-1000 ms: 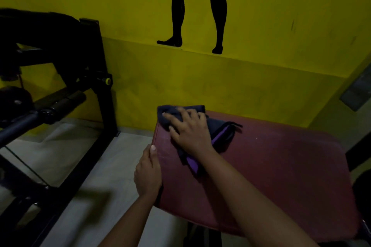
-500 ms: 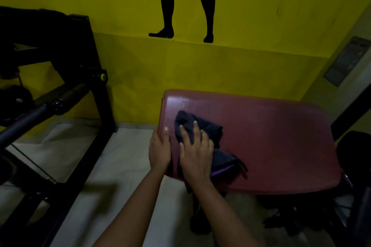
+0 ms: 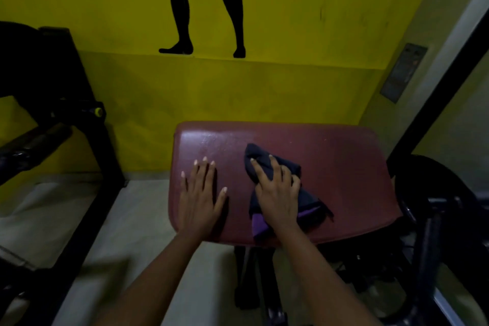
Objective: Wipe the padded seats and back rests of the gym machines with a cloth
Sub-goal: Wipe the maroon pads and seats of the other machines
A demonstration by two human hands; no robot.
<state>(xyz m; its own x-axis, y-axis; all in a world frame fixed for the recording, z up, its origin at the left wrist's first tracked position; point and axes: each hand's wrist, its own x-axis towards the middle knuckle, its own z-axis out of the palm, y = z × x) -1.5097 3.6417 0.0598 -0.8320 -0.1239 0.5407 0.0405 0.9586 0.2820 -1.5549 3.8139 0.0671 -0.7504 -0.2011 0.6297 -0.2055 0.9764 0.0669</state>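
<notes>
Maroon padded seat (image 3: 338, 164), its dark cloth (image 3: 308, 200) now carried from the left edge to mid-seat under the outstretched right hand (image 3: 277, 194), the left hand (image 3: 198, 200) shifted from the rim and laid flat, empty, on top; the right half is judged unwiped

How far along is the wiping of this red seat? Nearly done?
About midway, it seems. The red pad has a damp-looking sheen at its far left corner, so that part is likely wiped. In hand: the right hand presses the dark cloth on the pad's middle, and the left hand lies flat beside it. Left: the duller right side, perhaps the black machine.
</notes>
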